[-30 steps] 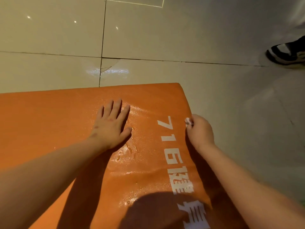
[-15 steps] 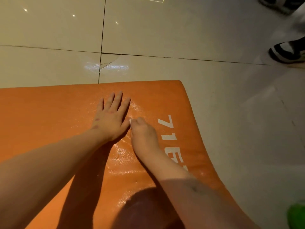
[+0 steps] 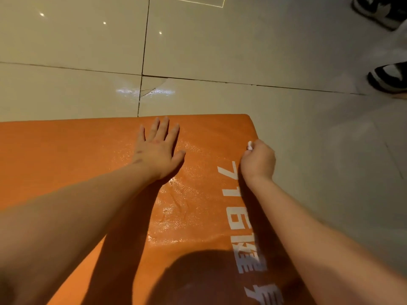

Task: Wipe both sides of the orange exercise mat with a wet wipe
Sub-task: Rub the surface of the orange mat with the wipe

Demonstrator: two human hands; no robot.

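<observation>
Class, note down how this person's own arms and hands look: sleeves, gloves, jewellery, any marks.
Both forearms are bare as far as the frame shows, with no sleeves or cuffs. The left hand and right hand wear no gloves, rings, watch or bracelet. The back of the left hand has a few small dark marks near the wrist and knuckles.

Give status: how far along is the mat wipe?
Done: wet sheen on the right end of the mat, by the print. In hand: right hand grips the wipe at the right edge; left hand presses flat. Left: the matte left stretch, then the underside, which isn't in view.
</observation>
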